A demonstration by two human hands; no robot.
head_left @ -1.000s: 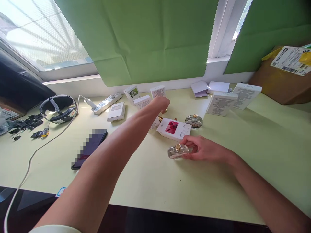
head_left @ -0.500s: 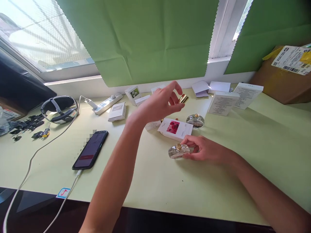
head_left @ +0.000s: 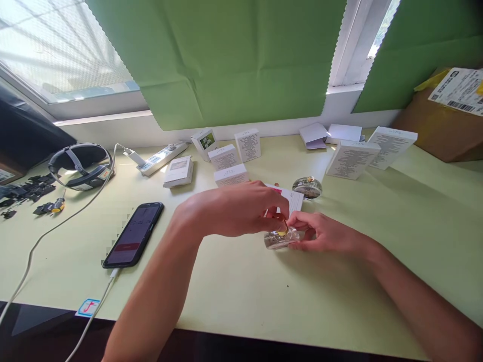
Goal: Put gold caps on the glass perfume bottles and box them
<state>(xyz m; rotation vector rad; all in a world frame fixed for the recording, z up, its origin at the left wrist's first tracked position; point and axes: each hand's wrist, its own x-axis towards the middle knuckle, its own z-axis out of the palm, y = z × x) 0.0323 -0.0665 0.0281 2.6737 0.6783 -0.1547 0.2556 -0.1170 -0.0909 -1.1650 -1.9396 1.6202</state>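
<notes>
Pinching a gold cap between the fingers of the left hand, right on top of the glass bottle. Mostly hidden under those fingers, so impossible to tell whether seated. Clamping the bottle's right side with the right hand, fingers closed on the glass. Standing squat on the desk, neck up, broad axis left to right. Just behind the bottle, largely covered: a pink-printed box. Farther behind, white boxes, print too small to read.

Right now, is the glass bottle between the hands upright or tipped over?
Upright: the glass bottle sits on its base, gold neck pointing up beneath the left hand; the right hand holds its side.
</notes>
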